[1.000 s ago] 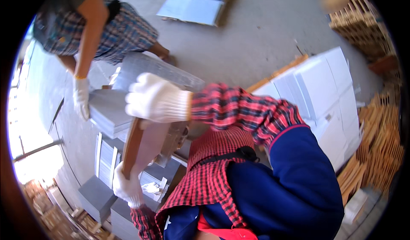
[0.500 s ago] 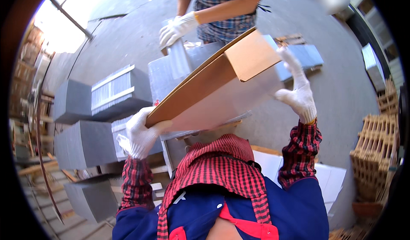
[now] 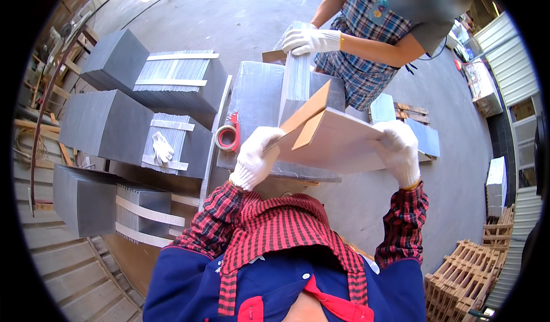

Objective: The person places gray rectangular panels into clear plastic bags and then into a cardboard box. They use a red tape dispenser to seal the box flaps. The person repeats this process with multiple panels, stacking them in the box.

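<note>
A folded cardboard carton (image 3: pixel 338 141), white on one face and brown on the other, is held up in front of my chest. My left hand (image 3: pixel 256 158), in a white knit glove, is closed round its left side beside a brown flap. At the opposite side, my right hand (image 3: pixel 399 153), also gloved, grips the carton's edge with bent fingers. Behind it stands a plastic-wrapped grey block (image 3: pixel 258 87) with a tape dispenser (image 3: pixel 227 136) at its left corner. Across from me, a co-worker's gloved hand (image 3: pixel 312 40) rests on an upright bundle of thin grey sheets (image 3: pixel 297 81).
Strapped stacks of grey sheets (image 3: pixel 177 73) stand on the left, and a loose white glove (image 3: pixel 162 148) lies on one. Light-blue panels (image 3: pixel 421 138) rest on a pallet beyond my right hand. Wooden pallets (image 3: pixel 470 276) are piled at the lower right.
My right hand, spread beside the carton before, has closed on its edge. The carton has turned and its flaps sit differently. The view has shifted, showing the tape dispenser and more of the co-worker.
</note>
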The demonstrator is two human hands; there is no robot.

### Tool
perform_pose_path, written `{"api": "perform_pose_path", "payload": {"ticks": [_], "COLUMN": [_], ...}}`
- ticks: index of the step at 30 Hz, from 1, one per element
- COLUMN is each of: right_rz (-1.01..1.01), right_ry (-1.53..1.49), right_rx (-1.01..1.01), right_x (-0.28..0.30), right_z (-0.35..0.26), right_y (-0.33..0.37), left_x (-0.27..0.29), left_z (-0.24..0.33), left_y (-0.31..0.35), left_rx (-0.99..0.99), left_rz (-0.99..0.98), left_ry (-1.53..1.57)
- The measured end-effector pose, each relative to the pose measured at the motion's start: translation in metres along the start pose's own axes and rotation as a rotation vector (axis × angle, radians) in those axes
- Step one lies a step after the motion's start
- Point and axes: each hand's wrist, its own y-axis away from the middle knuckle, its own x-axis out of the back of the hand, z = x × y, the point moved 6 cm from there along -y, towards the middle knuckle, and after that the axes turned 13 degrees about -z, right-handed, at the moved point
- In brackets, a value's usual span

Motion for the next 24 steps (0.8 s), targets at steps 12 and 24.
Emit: {"api": "perform_pose_path", "payload": {"ticks": [12, 24], "right_rz": [-0.228, -0.390], "right_ry": [0.184, 0.180], "right_rx": [-0.003, -0.089], "right_x": [-0.067, -0.064], "right_z": [-0.049, -0.036], "right_y": [-0.014, -0.007], "left_x": [-0.014, -0.008], "left_z": [-0.108, -0.091], "left_y": [0.055, 0.052], "left_rx": [0.336, 0.338], "left_rz": [-0.220, -0.661], "left_ry": [0.441, 0.728]}}
